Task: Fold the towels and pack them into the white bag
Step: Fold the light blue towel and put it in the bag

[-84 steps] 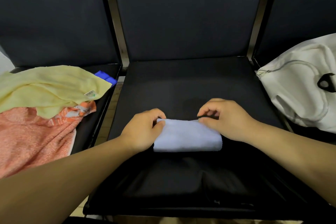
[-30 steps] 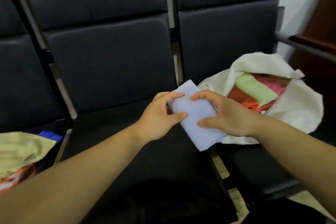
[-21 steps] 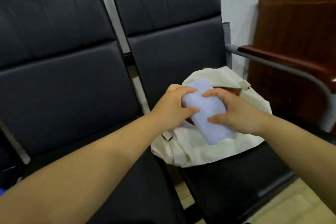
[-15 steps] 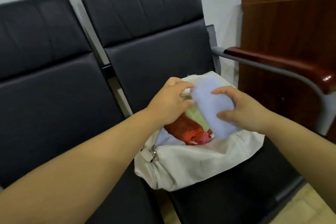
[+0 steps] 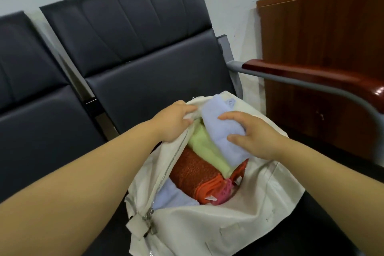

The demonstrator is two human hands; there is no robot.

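The white bag [image 5: 207, 226] lies open on the right black seat. Inside it lie a folded green towel [image 5: 204, 145], an orange towel [image 5: 192, 172], a pink one [image 5: 225, 190] and a pale blue one [image 5: 172, 196]. My right hand [image 5: 252, 135] grips a folded light blue towel [image 5: 221, 127] in the bag's mouth, on top of the green towel. My left hand [image 5: 173, 122] grips the bag's upper left rim by the zipper and holds the opening wide.
A row of black padded chairs [image 5: 145, 64] runs along the wall. A grey metal armrest with a glossy wooden top [image 5: 324, 77] stands right of the bag. A brown wooden cabinet [image 5: 324, 31] is behind it.
I lifted the folded light blue towel off the middle seat and carried it right to the bag. My left hand let go of the towel and took the bag's rim.
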